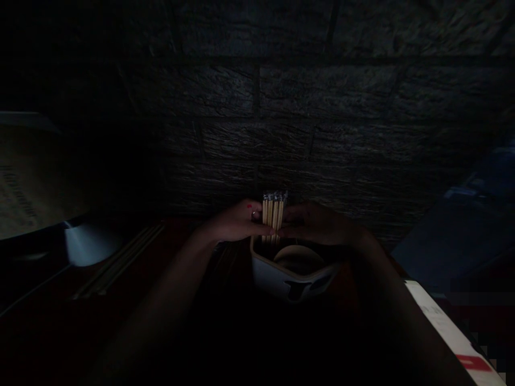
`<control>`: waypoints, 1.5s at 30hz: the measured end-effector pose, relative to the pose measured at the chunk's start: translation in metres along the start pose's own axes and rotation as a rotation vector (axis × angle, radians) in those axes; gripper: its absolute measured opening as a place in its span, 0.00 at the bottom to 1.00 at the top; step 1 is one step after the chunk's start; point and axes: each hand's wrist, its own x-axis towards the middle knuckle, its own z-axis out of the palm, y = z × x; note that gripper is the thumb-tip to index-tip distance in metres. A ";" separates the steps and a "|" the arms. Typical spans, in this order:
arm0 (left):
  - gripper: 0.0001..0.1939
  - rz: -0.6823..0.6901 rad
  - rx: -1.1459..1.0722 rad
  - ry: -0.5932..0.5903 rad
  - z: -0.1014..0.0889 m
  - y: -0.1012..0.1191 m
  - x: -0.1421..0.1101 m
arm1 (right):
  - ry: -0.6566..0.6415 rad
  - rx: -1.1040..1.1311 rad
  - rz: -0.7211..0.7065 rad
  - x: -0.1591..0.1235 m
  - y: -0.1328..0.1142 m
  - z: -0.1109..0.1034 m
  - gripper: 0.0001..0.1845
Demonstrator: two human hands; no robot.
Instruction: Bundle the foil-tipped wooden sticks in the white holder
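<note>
head view: dim brick wall [257,107] beyond reddish surface [132,287], left hand [244,219] and right hand [314,221] curled round sticks [273,214].

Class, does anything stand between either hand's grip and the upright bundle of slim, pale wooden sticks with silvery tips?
Nothing visible does: the left hand's grip and right hand's grip meet the bundle of slim, pale sticks directly, thumbs across its front.

No legible lettering anywhere

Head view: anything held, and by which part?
Bundle of thin sticks, held along its sides below the upper ends, between the left hand and right hand.
</note>
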 end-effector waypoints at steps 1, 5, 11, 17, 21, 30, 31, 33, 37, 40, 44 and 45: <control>0.14 -0.002 -0.011 0.008 -0.001 0.001 -0.001 | 0.004 -0.003 0.008 0.000 0.000 0.000 0.16; 0.14 -0.003 -0.005 0.025 -0.005 0.008 -0.005 | 0.035 -0.018 0.010 -0.001 -0.003 0.000 0.16; 0.09 0.000 0.152 0.127 -0.008 0.019 -0.010 | 0.113 0.037 0.004 -0.002 -0.004 0.000 0.17; 0.05 0.006 0.234 0.148 -0.008 0.020 -0.009 | 0.100 0.043 -0.013 -0.001 -0.003 0.001 0.17; 0.05 0.001 0.255 0.166 -0.006 0.021 -0.008 | 0.121 0.018 0.001 0.000 -0.006 0.003 0.16; 0.04 0.033 0.282 0.167 -0.004 0.022 -0.008 | 0.161 -0.096 -0.025 0.001 -0.005 0.003 0.15; 0.04 0.039 0.280 0.164 -0.004 0.021 -0.007 | 0.160 -0.114 -0.026 0.000 -0.005 0.003 0.15; 0.04 0.048 0.269 0.158 -0.005 0.018 -0.007 | 0.165 -0.152 -0.023 0.000 -0.007 0.003 0.14; 0.06 0.027 0.281 0.161 -0.006 0.016 -0.006 | 0.189 -0.218 -0.018 -0.001 -0.010 0.003 0.14; 0.06 0.014 0.279 0.154 -0.006 0.018 -0.008 | 0.201 -0.240 -0.023 -0.001 -0.010 0.004 0.14; 0.07 0.029 0.200 0.098 -0.006 0.017 -0.008 | 0.173 -0.178 -0.015 0.000 -0.009 0.004 0.15; 0.07 0.033 0.192 0.094 -0.007 0.017 -0.008 | 0.165 -0.158 -0.015 0.000 -0.009 0.003 0.15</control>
